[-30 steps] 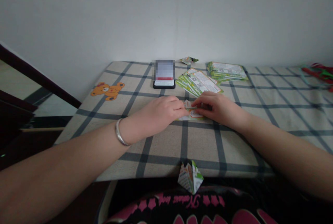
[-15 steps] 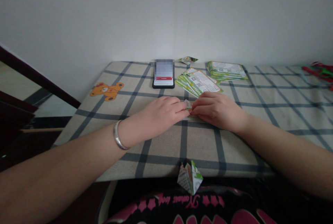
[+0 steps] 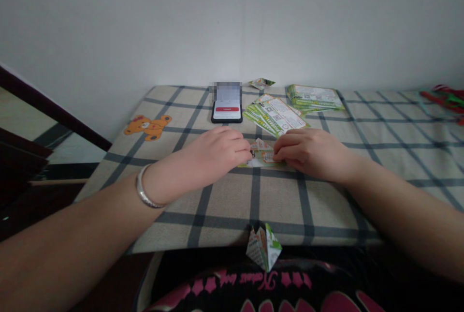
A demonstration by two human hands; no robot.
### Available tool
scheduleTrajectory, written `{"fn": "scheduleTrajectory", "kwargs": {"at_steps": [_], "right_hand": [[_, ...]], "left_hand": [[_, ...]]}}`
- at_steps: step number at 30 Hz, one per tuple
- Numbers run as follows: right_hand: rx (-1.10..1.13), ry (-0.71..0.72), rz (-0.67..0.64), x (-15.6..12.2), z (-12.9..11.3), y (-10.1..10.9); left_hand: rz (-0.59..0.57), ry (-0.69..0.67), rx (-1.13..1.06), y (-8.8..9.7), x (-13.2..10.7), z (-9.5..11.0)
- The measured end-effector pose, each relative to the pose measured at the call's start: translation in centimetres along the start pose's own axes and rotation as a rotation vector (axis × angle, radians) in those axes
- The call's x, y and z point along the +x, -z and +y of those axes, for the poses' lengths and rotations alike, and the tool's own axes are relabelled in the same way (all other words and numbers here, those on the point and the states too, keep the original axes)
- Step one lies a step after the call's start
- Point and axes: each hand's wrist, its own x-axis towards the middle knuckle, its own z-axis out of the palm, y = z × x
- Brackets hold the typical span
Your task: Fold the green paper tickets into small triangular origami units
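A small printed paper sheet (image 3: 261, 153), partly folded, lies on the checked tablecloth (image 3: 282, 200) between my hands. My left hand (image 3: 217, 152), a silver bangle (image 3: 144, 193) on its wrist, pinches the sheet's left edge with curled fingers. My right hand (image 3: 310, 151) has its fingers bent onto the sheet's right edge. Much of the sheet is hidden under my fingers. A folded paper shape (image 3: 264, 247) in white, green and orange stands at the near table edge, close to my body.
A phone (image 3: 227, 104) lies at the back of the table by the white wall. Fanned green leaflets (image 3: 275, 115), a leaflet stack (image 3: 313, 96) and a small folded piece (image 3: 261, 82) sit behind my hands. Red and green items (image 3: 447, 96) lie far right. A bear print (image 3: 148, 124) marks the cloth.
My hands have drawn slightly apart and the sheet between them shows more of its surface. My left forearm has slid a little to the left.
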Motion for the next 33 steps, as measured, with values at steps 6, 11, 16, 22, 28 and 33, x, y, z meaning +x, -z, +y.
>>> {"fn": "scheduleTrajectory", "kwargs": {"at_steps": [6,11,16,22,28,33], "right_hand": [[0.018,-0.026,0.0,-0.7,0.4,0.1],[0.043,-0.063,-0.016,-1.0,0.8,0.4],[0.069,-0.068,-0.013,-1.3,0.9,0.6],[0.086,-0.047,-0.021,-1.4,1.3,0.6],[0.11,-0.056,-0.005,-1.6,1.4,0.5],[0.101,-0.07,0.004,-1.5,1.4,0.3]], "left_hand": [[-0.049,0.005,-0.062,0.7,-0.3,-0.6],[-0.03,-0.012,-0.082,0.3,-0.6,-0.9],[-0.043,-0.022,-0.091,0.3,-0.7,-1.0],[-0.03,-0.03,-0.108,0.5,-0.5,-1.2],[-0.012,0.012,-0.105,0.2,-0.6,-1.3],[-0.036,0.033,-0.038,0.4,-0.6,-0.7]]}}
